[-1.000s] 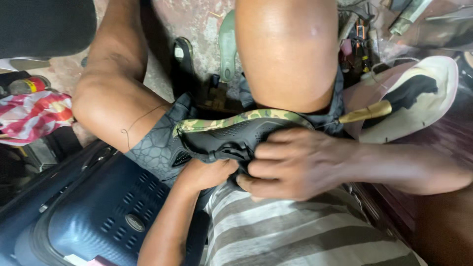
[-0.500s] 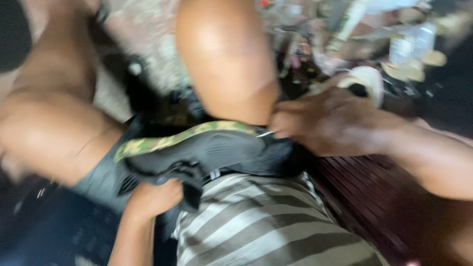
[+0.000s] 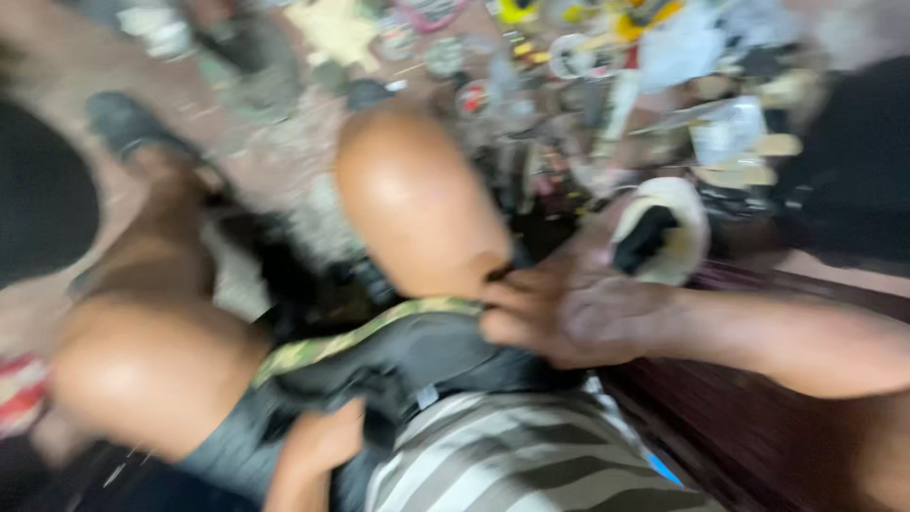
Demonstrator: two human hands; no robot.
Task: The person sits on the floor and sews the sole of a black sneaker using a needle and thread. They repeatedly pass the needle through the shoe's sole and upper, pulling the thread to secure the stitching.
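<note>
Single head view: looking steeply down, close, framing the right hand (image 3: 578, 318), lap below it, floor clutter beyond.

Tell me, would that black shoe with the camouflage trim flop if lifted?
Probably partly. The black shoe sags across the lap between the left hand and right hand, so its upper seems soft. It looks light, though blur hides detail.
</note>
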